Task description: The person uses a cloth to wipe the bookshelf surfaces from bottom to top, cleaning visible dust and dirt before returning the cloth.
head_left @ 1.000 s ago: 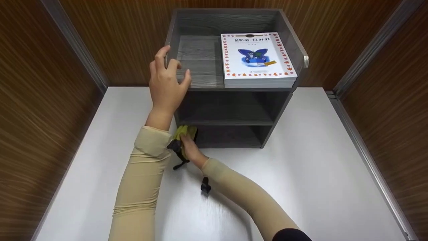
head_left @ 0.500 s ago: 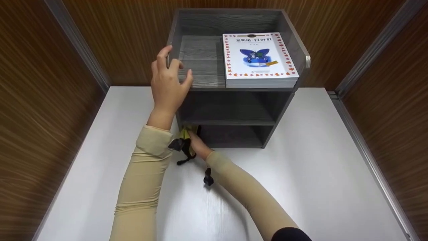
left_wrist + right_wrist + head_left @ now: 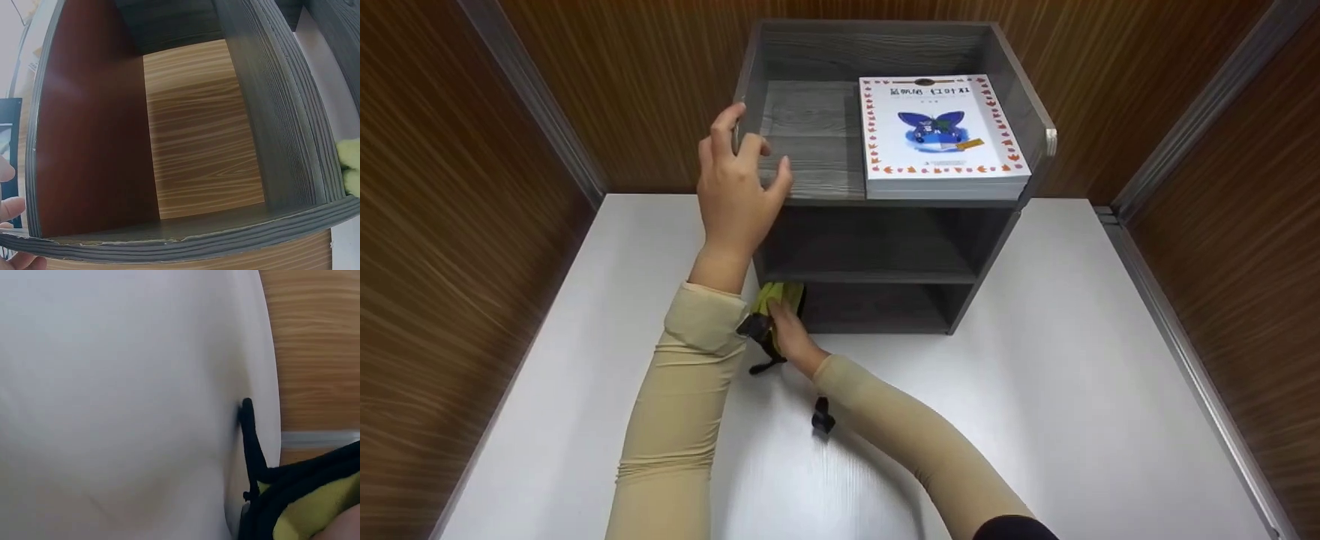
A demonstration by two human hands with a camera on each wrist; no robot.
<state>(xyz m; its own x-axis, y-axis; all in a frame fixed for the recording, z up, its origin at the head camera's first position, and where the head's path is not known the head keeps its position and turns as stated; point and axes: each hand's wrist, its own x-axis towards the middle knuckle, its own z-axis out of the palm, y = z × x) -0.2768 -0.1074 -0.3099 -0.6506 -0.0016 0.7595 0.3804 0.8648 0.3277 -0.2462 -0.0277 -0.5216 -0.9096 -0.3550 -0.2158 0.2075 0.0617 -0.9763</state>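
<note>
My left hand holds the upper left side panel of a grey wood-grain shelf unit, with its fingers bent at the panel's edge. In the left wrist view, fingertips show by that edge. Low at the unit's left front, my right hand grips a fluffy yellow-green cleaning pad with black trim, by the lowest compartment. A corner of the pad shows at the right of the left wrist view. In the right wrist view, its black cord sticks out; most of the pad is out of frame.
Several white books lie stacked on the right of the top shelf. The unit stands on a white tabletop. Brown wood-grain walls enclose the left, back and right. Small black devices sit at both wrists.
My right hand moved the pad inward and right half a second ago, then came back left and outward to about where it was. My left hand stays on the panel.
</note>
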